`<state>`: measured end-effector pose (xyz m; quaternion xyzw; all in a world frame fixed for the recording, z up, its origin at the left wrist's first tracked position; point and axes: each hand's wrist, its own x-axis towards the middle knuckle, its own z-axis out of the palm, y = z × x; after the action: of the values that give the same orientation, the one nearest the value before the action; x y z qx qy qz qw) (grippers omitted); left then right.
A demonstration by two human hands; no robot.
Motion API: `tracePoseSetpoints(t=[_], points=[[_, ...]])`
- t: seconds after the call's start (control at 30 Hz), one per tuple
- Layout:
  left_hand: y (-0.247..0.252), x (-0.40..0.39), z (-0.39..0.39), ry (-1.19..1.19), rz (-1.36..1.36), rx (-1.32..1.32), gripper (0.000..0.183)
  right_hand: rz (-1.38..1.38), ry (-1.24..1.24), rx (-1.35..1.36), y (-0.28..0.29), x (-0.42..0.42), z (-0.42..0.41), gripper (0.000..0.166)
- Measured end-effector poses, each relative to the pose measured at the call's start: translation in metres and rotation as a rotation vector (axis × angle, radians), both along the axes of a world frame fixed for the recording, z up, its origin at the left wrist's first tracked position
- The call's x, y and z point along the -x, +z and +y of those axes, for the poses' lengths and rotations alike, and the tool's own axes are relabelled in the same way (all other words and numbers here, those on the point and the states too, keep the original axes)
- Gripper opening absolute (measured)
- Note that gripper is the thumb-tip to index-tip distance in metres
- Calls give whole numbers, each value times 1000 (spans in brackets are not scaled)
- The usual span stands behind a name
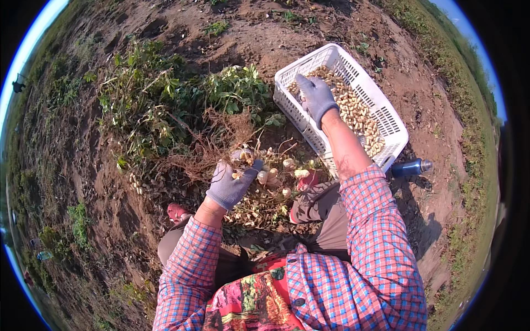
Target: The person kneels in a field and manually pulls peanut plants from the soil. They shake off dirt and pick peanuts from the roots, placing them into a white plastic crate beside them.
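Observation:
My left hand (235, 180), in a grey glove, is closed on the stems and roots of a peanut plant (242, 159). Pale peanut pods (271, 176) hang or lie just right of it. My right hand (316, 95), gloved too, is over the far left part of a white slatted plastic basket (393, 116). Harvested peanuts (356, 111) in their shells cover much of the basket's floor. The palm faces down and away from view, so whether those fingers hold anything is hidden.
A heap of uprooted peanut plants (153, 99) lies ahead on the left. Beside the basket's near right corner lies a blue metal bottle (410, 167). My feet in red shoes (177, 212) flank leaf litter (252, 211) on bare soil. A distant figure (18, 85) shows at the far left.

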<state>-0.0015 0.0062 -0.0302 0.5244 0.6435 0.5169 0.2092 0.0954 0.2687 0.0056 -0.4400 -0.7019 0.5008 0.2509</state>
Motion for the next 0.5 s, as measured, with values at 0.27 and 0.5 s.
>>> tracePoseSetpoints(t=[0.27,0.5], points=[[23,14,2,129,-613,86,11,-899,-16,-429,6,-62,68,59],[16,24,-1,265,-660,61,10,-146,519,-444,36,-17,-45,36]])
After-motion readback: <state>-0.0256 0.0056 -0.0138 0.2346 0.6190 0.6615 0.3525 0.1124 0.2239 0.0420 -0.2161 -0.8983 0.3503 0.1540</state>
